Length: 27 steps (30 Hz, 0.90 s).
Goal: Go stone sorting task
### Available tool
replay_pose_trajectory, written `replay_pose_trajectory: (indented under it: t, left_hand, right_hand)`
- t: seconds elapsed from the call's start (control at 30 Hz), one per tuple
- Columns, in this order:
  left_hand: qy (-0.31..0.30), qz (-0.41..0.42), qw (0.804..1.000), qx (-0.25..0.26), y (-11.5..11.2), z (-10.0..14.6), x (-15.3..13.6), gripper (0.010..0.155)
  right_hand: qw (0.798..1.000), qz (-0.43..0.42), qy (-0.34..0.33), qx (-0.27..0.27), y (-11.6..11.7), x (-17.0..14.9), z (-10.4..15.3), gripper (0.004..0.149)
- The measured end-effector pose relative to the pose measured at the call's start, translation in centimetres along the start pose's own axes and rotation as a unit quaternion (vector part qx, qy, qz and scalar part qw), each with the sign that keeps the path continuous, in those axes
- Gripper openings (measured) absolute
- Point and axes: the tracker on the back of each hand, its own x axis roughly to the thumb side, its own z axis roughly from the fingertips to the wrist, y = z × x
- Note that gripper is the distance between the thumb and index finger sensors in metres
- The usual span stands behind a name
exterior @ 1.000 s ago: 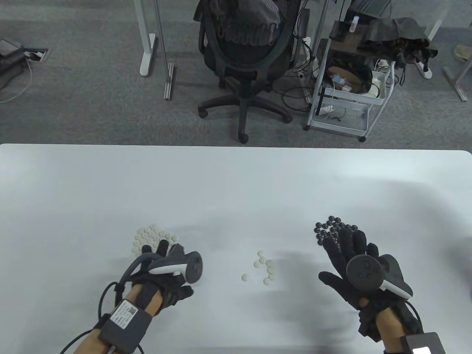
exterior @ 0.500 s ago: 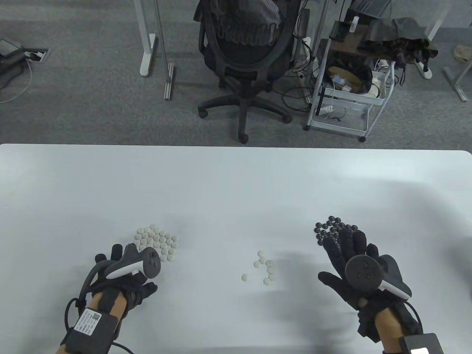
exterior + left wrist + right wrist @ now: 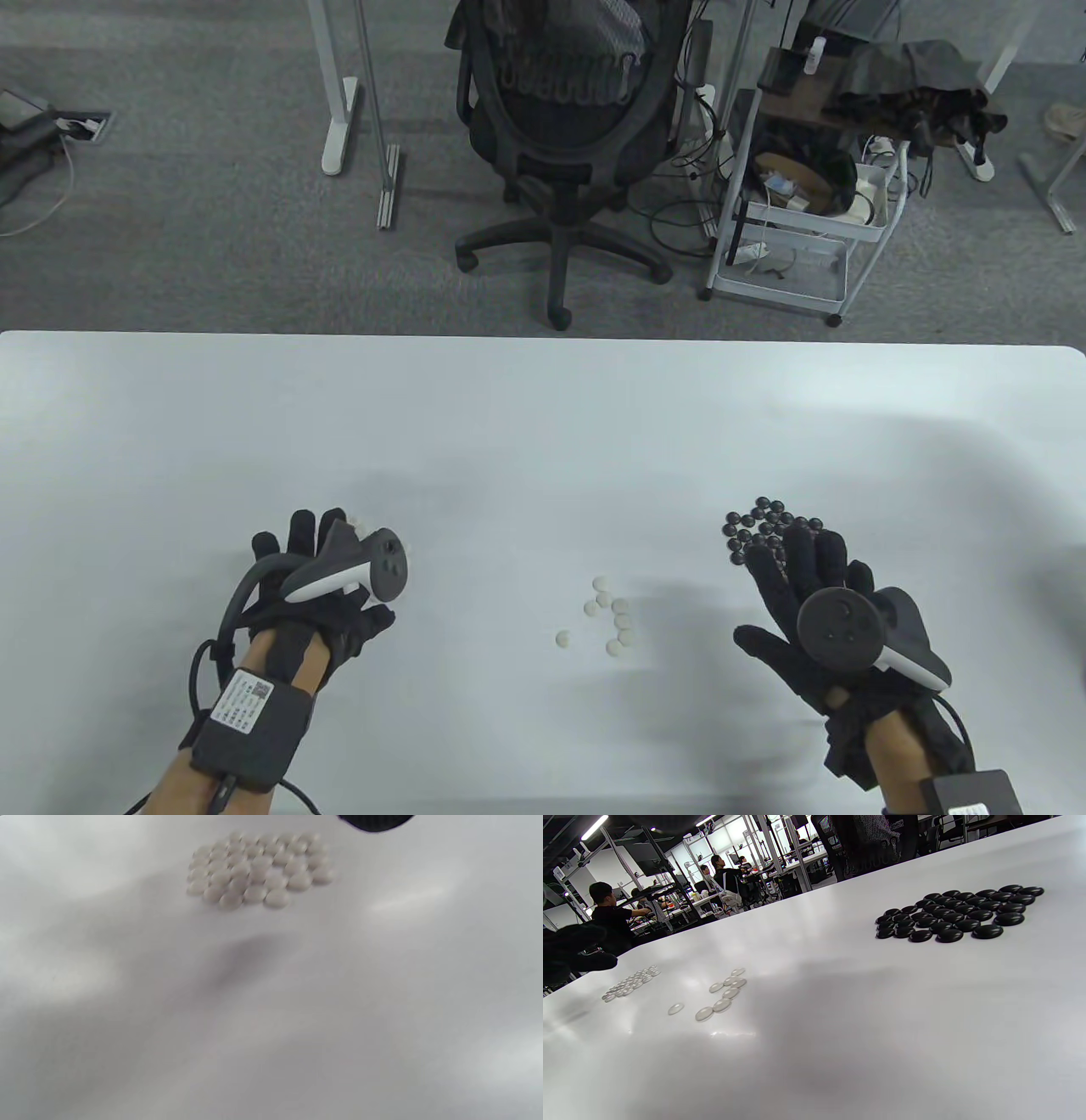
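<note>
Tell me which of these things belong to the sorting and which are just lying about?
Part of the job:
- white stone pile, under the left hand
- loose white stones, mid-table
- black stone pile, by the right hand

Just lying about:
- office chair
- white cart

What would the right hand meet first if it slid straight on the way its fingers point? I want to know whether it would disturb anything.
Probably the black stones: the right hand points up-table with its fingertips already over the pile's near edge. Its height above the table is unclear.
</note>
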Motion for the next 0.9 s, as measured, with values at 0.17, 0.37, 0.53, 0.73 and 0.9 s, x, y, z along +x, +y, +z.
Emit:
replay_pose_trajectory:
  t: [0.17,0.37,0.53,0.73,0.9]
  left_hand:
    - [-0.079,0.017,0.997,-0.011,2.6,0.2,4.3,0.068]
    - [-0.136,-0.023,0.989,-0.050,2.8,-1.0,9.8,0.065]
    - [-0.183,-0.047,0.979,-0.074,1.8,-1.9,14.1,0.064]
    - [-0.200,-0.088,0.972,-0.085,0.1,-2.9,17.2,0.065]
    - [-0.188,-0.123,0.971,-0.081,-1.8,-2.4,15.9,0.065]
  right_hand:
    - [1.000,0.000,0.001,0.000,0.0,0.0,0.1,0.084]
    - [1.000,-0.001,0.002,0.002,0.0,-0.1,0.1,0.084]
    - [1.000,-0.003,0.003,0.005,-0.1,-0.1,0.1,0.084]
    - [1.000,-0.004,0.004,0.007,-0.2,-0.1,0.2,0.084]
    - [1.000,-0.006,0.002,0.005,-0.3,-0.1,0.2,0.084]
